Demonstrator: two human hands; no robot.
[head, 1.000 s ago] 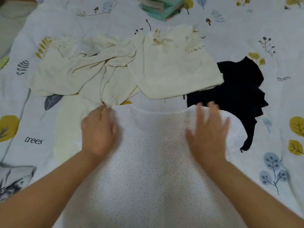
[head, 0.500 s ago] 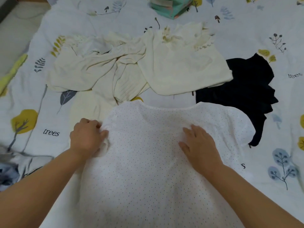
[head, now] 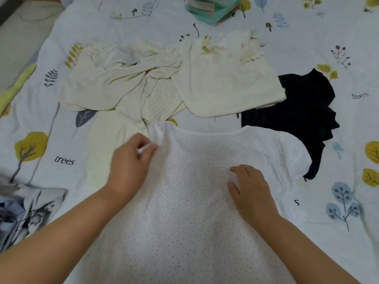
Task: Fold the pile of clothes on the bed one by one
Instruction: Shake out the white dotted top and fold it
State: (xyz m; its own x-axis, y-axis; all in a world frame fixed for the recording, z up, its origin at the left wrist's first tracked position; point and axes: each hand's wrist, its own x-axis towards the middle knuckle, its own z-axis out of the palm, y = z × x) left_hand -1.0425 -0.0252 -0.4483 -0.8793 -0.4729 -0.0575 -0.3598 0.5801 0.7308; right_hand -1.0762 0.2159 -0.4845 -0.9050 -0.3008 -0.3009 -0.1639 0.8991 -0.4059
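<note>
Garment in hand: the dotted white top (head: 205, 201) lies flat on the bedsheet (head: 338, 27) directly in front of you, neckline away from you; unfolded.
Left hand (head: 131, 167): your fingers pinch the fabric at the top's left shoulder, bunching it into a ridge.
Right hand (head: 252, 191): fingers relaxed, palm resting on the chest of the top, holding nothing.
Risk 1: if you pull the shoulder across while the palm presses too lightly, the whole top may slide and the fold go crooked.
Risk 2: the cream clothes (head: 131, 87) lie just beyond the pinched shoulder, and the dark garment (head: 303, 107) touches the right sleeve; a wide sweep could drag either along.
Change: half a second ago your left hand sat lower at the sleeve edge; it has since moved up and inward, lifting the shoulder; the right hand has barely shifted.
</note>
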